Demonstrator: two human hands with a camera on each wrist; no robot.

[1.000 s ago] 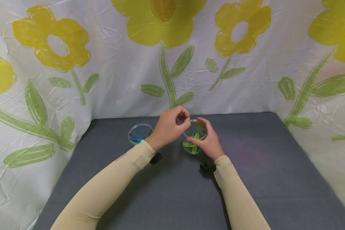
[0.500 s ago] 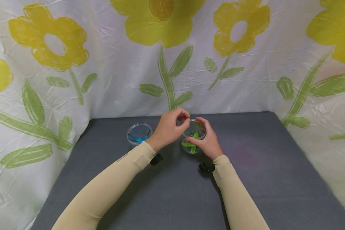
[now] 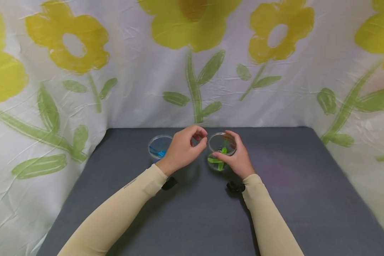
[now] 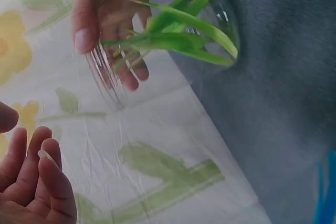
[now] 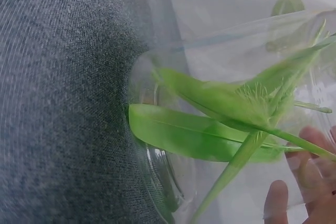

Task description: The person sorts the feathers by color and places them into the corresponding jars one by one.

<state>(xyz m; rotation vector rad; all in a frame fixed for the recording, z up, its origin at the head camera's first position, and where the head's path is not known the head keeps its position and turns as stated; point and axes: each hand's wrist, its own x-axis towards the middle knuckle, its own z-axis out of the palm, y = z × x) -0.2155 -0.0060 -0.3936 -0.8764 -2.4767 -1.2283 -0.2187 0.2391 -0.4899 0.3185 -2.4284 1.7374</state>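
Several green feathers (image 5: 205, 135) stand in a clear plastic cup (image 3: 213, 146), spreading from its base toward its rim. My right hand (image 3: 238, 156) grips this cup near the top, thumb on the near side and fingers round the far side. Just left of the rim is my left hand (image 3: 184, 149), its fingers loosely bent. In the left wrist view, the thumb (image 4: 7, 118) is apart from the fingers (image 4: 50, 174), with nothing visible between them. Behind the left hand, a second clear cup (image 3: 160, 138) with blue feathers (image 3: 161, 153) is partly hidden.
Both cups stand on a table with a dark grey cloth (image 3: 204, 217), toward its back edge. A white curtain with printed yellow flowers (image 3: 147, 89) hangs behind and at both sides.
My left hand has drawn back to the left from the rim of the cup with green feathers. The right hand keeps its grip. The head view has shifted slightly.
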